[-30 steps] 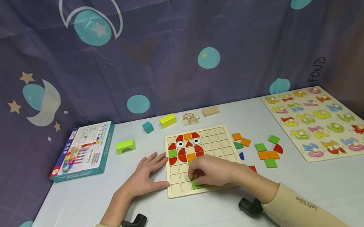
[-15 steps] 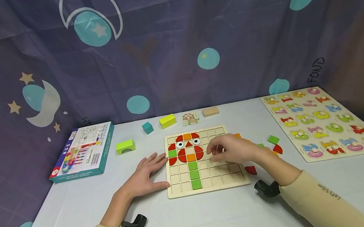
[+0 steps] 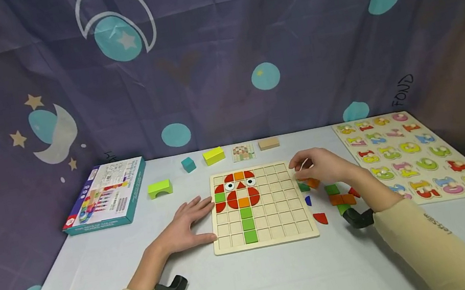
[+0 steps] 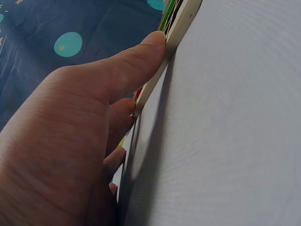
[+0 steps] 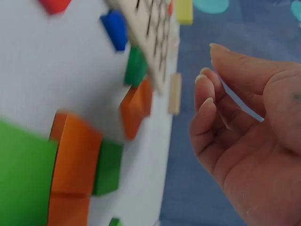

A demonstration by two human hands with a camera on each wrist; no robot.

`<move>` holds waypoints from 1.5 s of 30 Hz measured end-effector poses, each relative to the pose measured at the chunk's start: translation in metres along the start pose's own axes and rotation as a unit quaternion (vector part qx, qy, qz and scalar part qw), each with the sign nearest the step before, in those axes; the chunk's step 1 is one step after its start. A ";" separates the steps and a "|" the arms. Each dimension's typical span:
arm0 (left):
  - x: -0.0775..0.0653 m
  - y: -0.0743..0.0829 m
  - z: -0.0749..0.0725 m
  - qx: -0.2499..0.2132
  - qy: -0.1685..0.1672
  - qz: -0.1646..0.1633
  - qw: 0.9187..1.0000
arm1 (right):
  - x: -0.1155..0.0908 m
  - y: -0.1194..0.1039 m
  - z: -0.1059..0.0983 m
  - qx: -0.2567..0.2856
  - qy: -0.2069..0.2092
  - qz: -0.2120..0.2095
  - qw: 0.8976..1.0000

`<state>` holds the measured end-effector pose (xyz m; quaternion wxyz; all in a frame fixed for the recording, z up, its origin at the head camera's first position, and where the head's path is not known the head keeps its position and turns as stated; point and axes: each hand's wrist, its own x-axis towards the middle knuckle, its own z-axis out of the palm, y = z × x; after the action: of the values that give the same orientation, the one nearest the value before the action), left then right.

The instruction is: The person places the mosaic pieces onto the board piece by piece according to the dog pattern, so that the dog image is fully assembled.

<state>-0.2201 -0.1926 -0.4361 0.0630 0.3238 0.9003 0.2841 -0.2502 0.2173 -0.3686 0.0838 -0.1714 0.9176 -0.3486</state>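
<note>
A wooden grid board (image 3: 284,216) lies on the white table. Red, orange and green tiles and two eye tiles fill part of its left half, with a column of green tiles (image 3: 248,224) below. My left hand (image 3: 186,228) rests flat beside the board, thumb and fingertips touching its left edge (image 4: 181,35). Just off the board's upper right side, my right hand (image 3: 322,165) hovers above an orange tile (image 3: 312,183). The right wrist view shows its fingers loosely bent, a gap between thumb and fingertips, and nothing held. One orange tile near there is hidden in the head view.
Loose orange tiles (image 3: 342,199), green tiles and a red quarter-circle (image 3: 321,218) lie right of the board. Behind it stand a picture card (image 3: 243,152) and several blocks. A box (image 3: 105,193) is at left, a number puzzle (image 3: 420,148) at right.
My right hand has left the lowest green tile, which now lies in its square, and moved right and away from me, off the board. The left hand has stayed in place.
</note>
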 end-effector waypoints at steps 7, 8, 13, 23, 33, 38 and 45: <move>0.000 0.001 0.000 0.000 0.002 0.003 1.000 | 0.010 0.020 -0.002 -0.027 0.000 0.030 0.999; 0.000 0.001 0.000 0.000 0.001 0.003 1.000 | 0.012 0.021 -0.002 -0.031 -0.002 0.031 0.999; 0.001 0.002 0.000 -0.004 -0.001 0.000 1.000 | 0.019 0.025 0.002 -0.059 -0.027 0.046 0.997; 0.003 0.002 0.001 -0.004 -0.005 -0.005 1.000 | 0.019 0.027 0.003 -0.056 -0.018 0.046 0.997; 0.000 0.002 -0.001 -0.003 -0.002 -0.002 1.000 | 0.016 0.007 0.004 -0.023 -0.013 -0.015 1.000; -0.001 0.002 -0.002 -0.003 -0.001 -0.002 1.000 | 0.019 -0.008 0.018 -0.007 -0.032 -0.031 0.999; 0.000 0.002 -0.001 -0.001 -0.003 -0.002 1.000 | 0.019 -0.028 0.041 0.000 -0.067 -0.074 0.995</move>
<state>-0.2189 -0.1918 -0.4337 0.0667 0.3229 0.9003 0.2843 -0.2493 0.1650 -0.3811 0.1196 -0.2616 0.8946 -0.3420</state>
